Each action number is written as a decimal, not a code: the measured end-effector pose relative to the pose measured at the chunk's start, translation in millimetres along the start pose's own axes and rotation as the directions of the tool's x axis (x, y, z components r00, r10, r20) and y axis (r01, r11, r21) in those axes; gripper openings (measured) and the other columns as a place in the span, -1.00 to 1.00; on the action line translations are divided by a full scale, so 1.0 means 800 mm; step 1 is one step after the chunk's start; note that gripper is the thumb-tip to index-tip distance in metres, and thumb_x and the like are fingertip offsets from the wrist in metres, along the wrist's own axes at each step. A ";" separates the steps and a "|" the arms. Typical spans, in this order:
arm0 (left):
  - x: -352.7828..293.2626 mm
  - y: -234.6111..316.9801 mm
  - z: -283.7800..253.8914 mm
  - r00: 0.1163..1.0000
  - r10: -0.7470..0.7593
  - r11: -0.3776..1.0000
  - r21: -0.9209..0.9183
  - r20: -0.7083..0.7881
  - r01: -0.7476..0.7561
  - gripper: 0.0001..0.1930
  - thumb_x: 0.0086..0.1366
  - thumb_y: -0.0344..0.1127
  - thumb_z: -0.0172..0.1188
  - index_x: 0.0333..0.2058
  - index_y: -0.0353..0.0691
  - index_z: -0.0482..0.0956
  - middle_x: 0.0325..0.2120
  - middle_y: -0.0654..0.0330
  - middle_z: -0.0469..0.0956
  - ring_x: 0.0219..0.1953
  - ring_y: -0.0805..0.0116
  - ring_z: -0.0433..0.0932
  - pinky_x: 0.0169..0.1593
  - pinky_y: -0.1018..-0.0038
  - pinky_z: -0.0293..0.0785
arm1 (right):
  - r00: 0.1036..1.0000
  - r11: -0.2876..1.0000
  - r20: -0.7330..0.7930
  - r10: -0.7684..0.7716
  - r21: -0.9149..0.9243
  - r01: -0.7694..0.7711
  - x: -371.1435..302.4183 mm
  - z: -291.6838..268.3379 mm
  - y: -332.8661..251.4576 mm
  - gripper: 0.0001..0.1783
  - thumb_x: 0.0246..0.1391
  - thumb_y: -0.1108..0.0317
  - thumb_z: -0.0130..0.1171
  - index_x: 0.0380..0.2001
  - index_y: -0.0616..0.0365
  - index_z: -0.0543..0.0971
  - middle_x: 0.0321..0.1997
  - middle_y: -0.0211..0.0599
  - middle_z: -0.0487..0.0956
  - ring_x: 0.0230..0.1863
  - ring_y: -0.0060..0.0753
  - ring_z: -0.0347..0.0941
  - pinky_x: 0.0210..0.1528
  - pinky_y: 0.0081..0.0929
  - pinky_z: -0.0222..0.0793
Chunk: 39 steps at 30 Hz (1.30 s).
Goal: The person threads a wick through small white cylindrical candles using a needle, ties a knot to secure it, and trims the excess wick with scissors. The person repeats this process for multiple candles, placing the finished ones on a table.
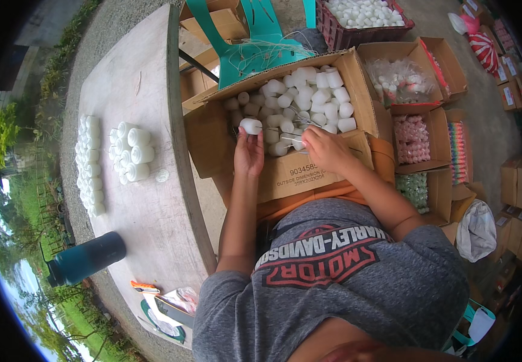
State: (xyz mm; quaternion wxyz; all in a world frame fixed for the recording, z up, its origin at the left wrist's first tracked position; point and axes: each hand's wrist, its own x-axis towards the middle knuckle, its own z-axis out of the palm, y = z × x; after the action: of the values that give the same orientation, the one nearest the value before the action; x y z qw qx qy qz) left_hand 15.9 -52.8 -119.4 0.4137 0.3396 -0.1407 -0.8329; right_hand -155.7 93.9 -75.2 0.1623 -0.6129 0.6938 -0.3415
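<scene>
My left hand [249, 154] is closed around a small white cylinder [251, 126], which looks like a votive candle, held up by the fingertips. To its right, my right hand [327, 148] pinches several thin white strands [292, 139] that look like candle wicks; their ends point left toward the cylinder, apart from it. Both hands are above the near side of an open cardboard box [309, 176] on my lap. Many loose white cylinders [300, 96] fill the box, with more thin strands lying among them.
On the grey table [152, 217] at left stand rows of white cylinders [133, 148], a dark blue bottle [89, 258] and an orange cutter [145, 286]. A teal chair [255, 60] holds loose strands. A maroon crate [366, 37] and boxes of pink pieces [410, 137] stand beyond and right.
</scene>
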 end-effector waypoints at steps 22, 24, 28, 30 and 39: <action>0.005 0.037 0.012 0.943 0.325 0.939 0.091 0.076 -0.331 -0.63 0.31 -0.15 0.05 -0.06 -0.32 0.35 -0.11 0.11 0.45 -0.03 0.31 0.43 0.09 0.43 0.39 | 0.976 0.988 -0.157 0.153 0.042 -0.149 0.002 -0.025 0.012 -0.93 0.09 0.37 -0.02 -0.39 0.09 0.34 -0.33 -0.23 0.43 -0.34 0.00 0.43 -0.37 -0.15 0.33; 0.002 0.049 0.011 0.958 0.288 0.954 -0.082 0.006 -0.287 -0.67 0.35 -0.20 -0.02 -0.08 -0.37 0.35 -0.07 0.03 0.43 0.03 0.21 0.40 0.17 0.38 0.38 | 0.952 0.958 -0.188 0.241 -0.110 -0.265 0.005 -0.032 0.025 -0.92 0.06 0.38 0.01 -0.36 0.10 0.37 -0.24 -0.21 0.44 -0.29 0.01 0.42 -0.29 -0.17 0.35; -0.008 0.048 0.015 0.979 0.104 0.939 -0.341 0.174 -0.039 -0.67 0.37 -0.24 -0.07 -0.06 -0.42 0.32 -0.03 -0.03 0.38 0.10 0.12 0.35 0.22 0.35 0.35 | 0.913 0.825 -0.396 -0.094 -0.544 -0.151 0.009 -0.043 0.013 -0.88 0.02 0.43 0.07 -0.32 0.14 0.43 -0.17 -0.19 0.49 -0.14 -0.11 0.40 -0.12 -0.26 0.32; -0.013 0.037 0.024 0.980 0.047 0.941 -0.337 0.195 0.022 -0.67 0.37 -0.25 -0.07 -0.06 -0.43 0.31 -0.01 -0.06 0.36 0.10 0.09 0.35 0.20 0.34 0.38 | 0.928 0.983 -0.365 -0.069 -0.186 0.000 0.014 -0.027 0.007 -0.92 0.07 0.41 0.04 -0.35 0.15 0.43 -0.24 -0.16 0.49 -0.21 -0.05 0.42 -0.17 -0.24 0.34; -0.030 0.004 0.042 0.956 -0.154 0.983 -0.063 0.249 0.174 -0.64 0.35 -0.17 -0.02 -0.02 -0.32 0.30 0.05 -0.05 0.34 0.09 0.19 0.39 0.11 0.40 0.46 | 0.969 0.932 -0.235 0.075 0.362 0.016 0.027 0.005 -0.044 -0.91 0.01 0.44 0.17 -0.43 0.17 0.46 -0.48 -0.25 0.48 -0.51 -0.23 0.46 -0.47 -0.39 0.36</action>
State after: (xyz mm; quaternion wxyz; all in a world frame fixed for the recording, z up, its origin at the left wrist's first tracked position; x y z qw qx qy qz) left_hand 5.2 -37.5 -81.8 0.3369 0.2276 -0.1262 -0.9049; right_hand -131.2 71.2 -50.3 0.1902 -0.5152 0.6432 -0.5336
